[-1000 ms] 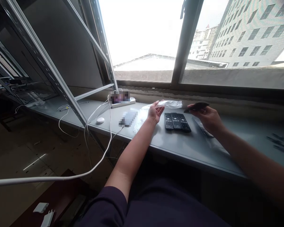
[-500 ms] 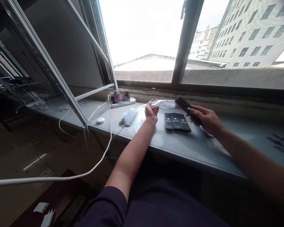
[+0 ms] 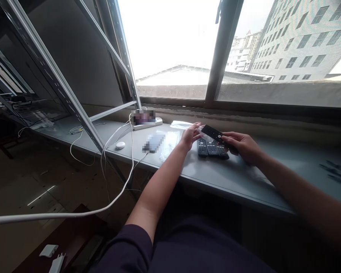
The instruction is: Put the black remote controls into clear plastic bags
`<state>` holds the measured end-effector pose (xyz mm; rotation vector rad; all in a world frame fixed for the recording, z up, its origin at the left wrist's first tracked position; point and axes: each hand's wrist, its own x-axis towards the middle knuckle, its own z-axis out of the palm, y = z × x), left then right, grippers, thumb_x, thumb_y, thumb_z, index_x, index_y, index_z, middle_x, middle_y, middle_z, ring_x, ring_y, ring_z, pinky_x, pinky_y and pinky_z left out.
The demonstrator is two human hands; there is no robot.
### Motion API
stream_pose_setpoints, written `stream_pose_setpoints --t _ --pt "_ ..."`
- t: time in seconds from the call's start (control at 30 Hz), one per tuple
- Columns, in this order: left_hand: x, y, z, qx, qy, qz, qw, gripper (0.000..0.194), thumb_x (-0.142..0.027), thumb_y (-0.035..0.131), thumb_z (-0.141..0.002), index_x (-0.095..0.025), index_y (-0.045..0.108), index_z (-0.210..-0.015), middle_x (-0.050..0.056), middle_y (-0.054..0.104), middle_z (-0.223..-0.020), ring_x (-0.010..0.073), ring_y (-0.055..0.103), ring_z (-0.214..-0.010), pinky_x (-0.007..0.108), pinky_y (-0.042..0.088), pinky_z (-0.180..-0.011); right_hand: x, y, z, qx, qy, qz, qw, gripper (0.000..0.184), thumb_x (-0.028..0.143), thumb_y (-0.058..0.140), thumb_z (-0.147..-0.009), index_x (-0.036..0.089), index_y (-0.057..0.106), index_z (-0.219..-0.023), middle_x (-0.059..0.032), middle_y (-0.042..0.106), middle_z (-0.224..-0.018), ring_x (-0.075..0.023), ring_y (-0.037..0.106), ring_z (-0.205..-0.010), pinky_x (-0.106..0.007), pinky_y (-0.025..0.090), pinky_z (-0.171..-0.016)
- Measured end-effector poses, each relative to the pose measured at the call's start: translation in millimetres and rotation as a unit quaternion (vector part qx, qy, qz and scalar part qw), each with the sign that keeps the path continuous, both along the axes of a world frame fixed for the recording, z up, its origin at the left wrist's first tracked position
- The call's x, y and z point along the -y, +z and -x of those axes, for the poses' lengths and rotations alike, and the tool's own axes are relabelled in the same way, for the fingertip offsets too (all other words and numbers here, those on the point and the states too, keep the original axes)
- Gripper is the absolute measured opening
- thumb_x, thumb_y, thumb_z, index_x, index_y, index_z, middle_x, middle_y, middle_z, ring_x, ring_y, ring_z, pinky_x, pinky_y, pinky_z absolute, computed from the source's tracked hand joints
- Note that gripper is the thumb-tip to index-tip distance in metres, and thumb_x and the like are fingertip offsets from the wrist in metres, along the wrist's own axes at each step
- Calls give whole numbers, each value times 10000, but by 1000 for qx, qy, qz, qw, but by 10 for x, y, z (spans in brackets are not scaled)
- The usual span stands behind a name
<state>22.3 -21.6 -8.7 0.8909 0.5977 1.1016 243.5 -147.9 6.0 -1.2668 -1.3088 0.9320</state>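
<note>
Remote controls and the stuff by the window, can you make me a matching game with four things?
Things:
1. Lifted remote control
2. White power strip
3. Row of remote controls
4. Small disc

Clues:
A. below the window
B. round and white
C. in the right hand
D. side by side on the table

Pairs: 1-C, 2-A, 3-D, 4-B

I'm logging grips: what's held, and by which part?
The right hand holds a black remote by its right end; the left hand holds a clear bag, exactly where is unclear.
</note>
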Motion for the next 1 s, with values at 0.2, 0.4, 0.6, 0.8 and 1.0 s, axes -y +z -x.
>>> stream_pose_setpoints --t 0.2,0.4,0.6,0.8,1.0 --pt "-96 18 115 133 109 62 983 204 -250 603 -1070 -192 743 -1207 120 870 -1272 206 829 -1142 303 639 -997 -44 -24 -36 -29 -24 -31 999 484 626 1025 -778 262 896 -1070 -93 850 -934 -185 633 -627 -280 371 -398" --pt "-121 45 181 230 156 100 955 261 -214 600 -1061 -202 699 -1302 106 857 -1332 206 826 -1227 309 647 -1023 -45 -15 -34 -26 -22 -23 999 456 627 1023 -771 271 896 -1027 -91 854 -937 -178 622 -616 -269 362 -385" --pt "-94 75 180 246 151 97 952 294 -249 533 -1112 -185 701 -1345 121 854 -1331 210 838 -1196 306 658 -983 -30 -10 -31 -23 -23 6 999 491 634 1033 -752 290 925 -1086 -59 843 -894 -148 599 -573 -265 416 -423" --pt "-78 72 172 248 134 90 955 326 -254 504 -1142 -160 693 -1391 135 855 -1311 217 842 -1174 300 655 -967 -19 -13 -33 -6 -14 27 1000 534 636 1030 -769 268 916 -1139 -67 867 -951 -142 620 -597 -262 512 -485" --pt "-59 82 130 222 84 78 968 346 -273 503 -1155 -146 669 -1431 164 839 -1361 219 852 -1141 315 646 -985 -16 -34 -37 22 15 53 998 507 613 983 -838 265 920 -1202 -78 870 -972 -141 626 -586 -239 414 -426"
